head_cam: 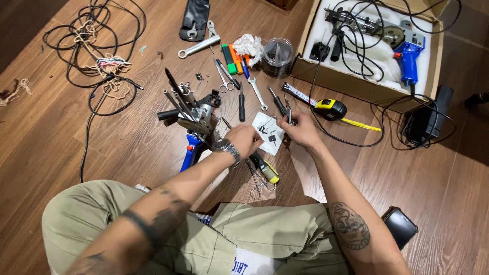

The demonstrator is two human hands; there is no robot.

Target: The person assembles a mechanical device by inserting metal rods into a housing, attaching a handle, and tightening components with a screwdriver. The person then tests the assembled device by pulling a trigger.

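I sit on a wooden floor. My left hand hovers over a white sheet that carries small dark metal parts; whether it holds one I cannot tell. My right hand is closed on a small metal tool or set of keys at the sheet's right edge. Just left of my left hand lies a partly dismantled blue-handled power tool with rods sticking out. A yellow-handled screwdriver and steel scissors lie below my hands.
A cardboard box at the upper right holds a second blue tool in white foam. A yellow tape measure, a clear jar, wrenches, screwdrivers, black cables and a black power adapter lie around. A phone rests by my right elbow.
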